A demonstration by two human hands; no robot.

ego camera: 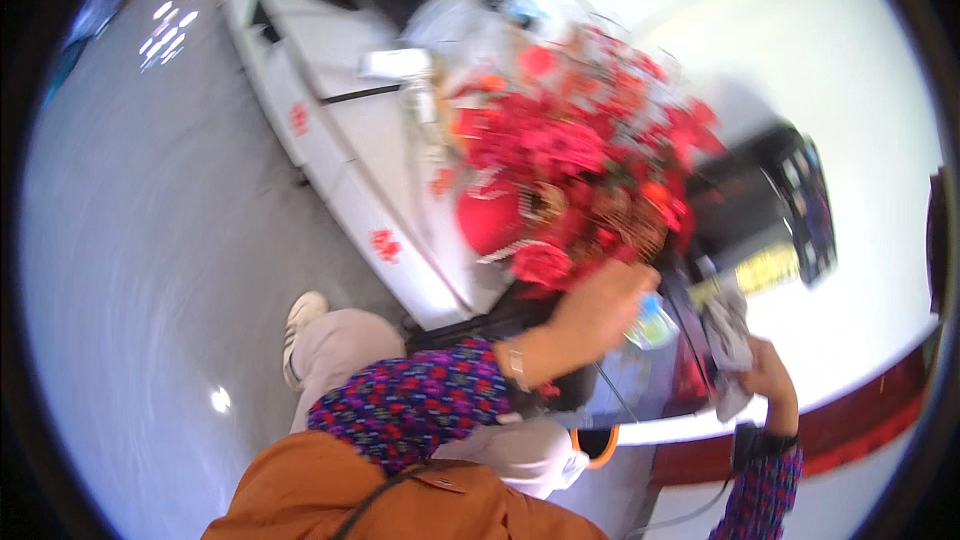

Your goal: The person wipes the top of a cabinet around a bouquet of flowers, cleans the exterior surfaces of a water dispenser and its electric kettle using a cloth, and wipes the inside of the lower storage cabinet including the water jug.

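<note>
My left hand (600,311) reaches to the lower edge of a large arrangement of red artificial flowers (562,150); its fingertips are blurred, so its hold cannot be told. Close beside it is a small blue and green packet or label (651,324). My right hand (769,371) grips a grey cloth (727,337) at the right, by the edge of a dark, glossy surface (645,382). Behind the cloth stands a black device or box (750,195) with a yellow label.
A white counter (375,135) with red decorations on its side runs up to the left. A white object (396,64) lies on it. Below is an orange-rimmed bin (600,457). Grey floor (187,240) spreads at the left. A cable hangs near my right wrist.
</note>
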